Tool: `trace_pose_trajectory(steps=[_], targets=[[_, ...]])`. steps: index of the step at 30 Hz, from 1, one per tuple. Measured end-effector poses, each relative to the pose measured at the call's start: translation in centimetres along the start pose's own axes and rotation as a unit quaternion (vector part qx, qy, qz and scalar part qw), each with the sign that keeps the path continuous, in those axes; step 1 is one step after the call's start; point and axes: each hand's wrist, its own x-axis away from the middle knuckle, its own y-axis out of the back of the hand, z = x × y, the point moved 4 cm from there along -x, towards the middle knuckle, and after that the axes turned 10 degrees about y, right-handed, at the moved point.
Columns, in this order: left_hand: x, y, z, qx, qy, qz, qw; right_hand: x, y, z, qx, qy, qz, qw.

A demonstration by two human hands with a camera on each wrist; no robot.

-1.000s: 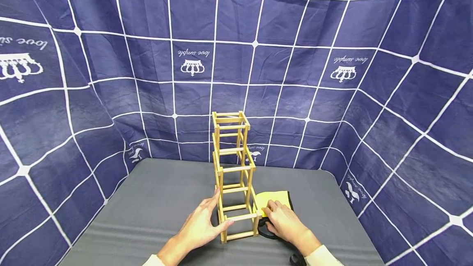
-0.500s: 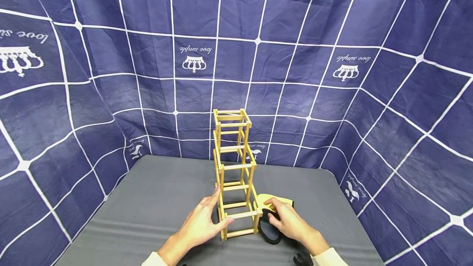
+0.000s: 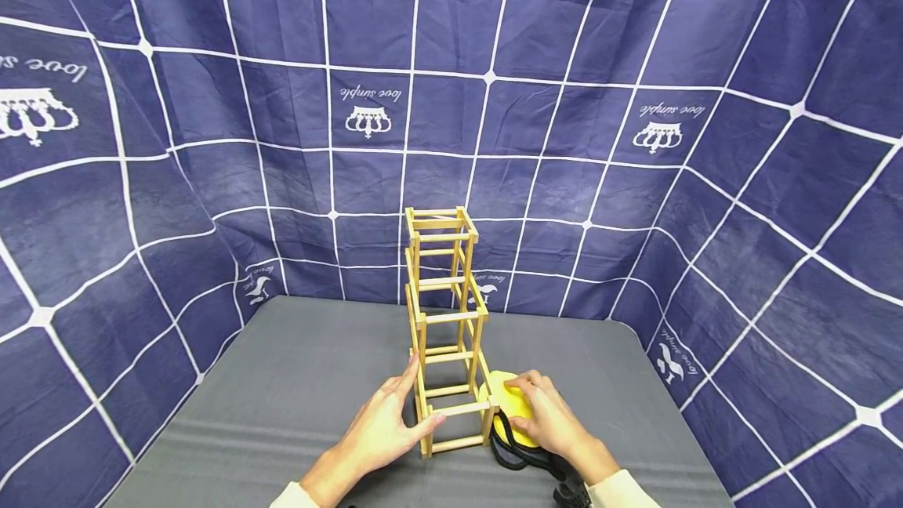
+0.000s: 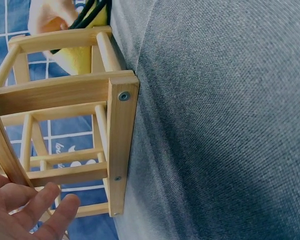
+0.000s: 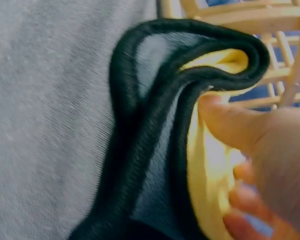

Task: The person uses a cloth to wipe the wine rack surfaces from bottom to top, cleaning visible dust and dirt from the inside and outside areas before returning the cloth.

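A stepped, light-wood slatted rack (image 3: 451, 357) stands on the grey surface in the head view. My left hand (image 3: 381, 422) rests against its near left corner, index finger along the side and thumb at the front rail. The left wrist view shows the other fingers (image 4: 60, 220) loosely extended beside a side slat. To the right of the rack, my right hand (image 3: 557, 418) pinches a yellow cloth (image 3: 502, 390) with black edging. In the right wrist view the cloth (image 5: 205, 165) is folded over, its thick black edging looping beside the thumb, and a darker grey face shows.
The grey covered surface (image 3: 317, 367) extends on both sides of the rack. Blue fabric (image 3: 550, 139) with white grid lines hangs behind and at the sides. A black strap-like piece (image 3: 570, 492) lies at the right wrist.
My right hand has gathered and folded the yellow cloth, which lay flatter before, and its black edging now bunches toward me. The left hand and the rack have stayed in place.
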Motion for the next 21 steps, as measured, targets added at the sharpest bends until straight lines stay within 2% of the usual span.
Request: trace_pose_trajectory(steps=[1, 3, 7, 10, 17, 21], targets=[[0.0, 0.0, 0.0, 0.000, 0.000, -0.001, 1.0000, 0.1, -0.1, 0.0, 0.034, -0.006, 0.013, 0.9993], [0.0, 0.0, 0.0, -0.001, 0.000, -0.002, 1.0000, 0.4, -0.3, 0.0, 0.053, -0.020, 0.047, 0.9973], [0.1, -0.1, 0.1, -0.005, -0.001, -0.003, 1.0000, 0.7, -0.3, -0.1, 0.012, -0.043, 0.096, 0.9943], [0.1, -0.2, 0.0, -0.005, -0.002, -0.004, 1.0000, 0.8, -0.2, 0.0, 0.005, -0.048, 0.121, 0.9914], [-0.1, -0.1, 0.0, -0.002, -0.006, -0.011, 0.9999, 0.3, -0.4, 0.8, 0.051, -0.037, 0.127, 0.9898], [0.0, -0.2, -0.1, -0.003, -0.007, -0.009, 0.9999, 0.3, -0.7, 1.2, 0.039, -0.054, 0.119, 0.9906]])
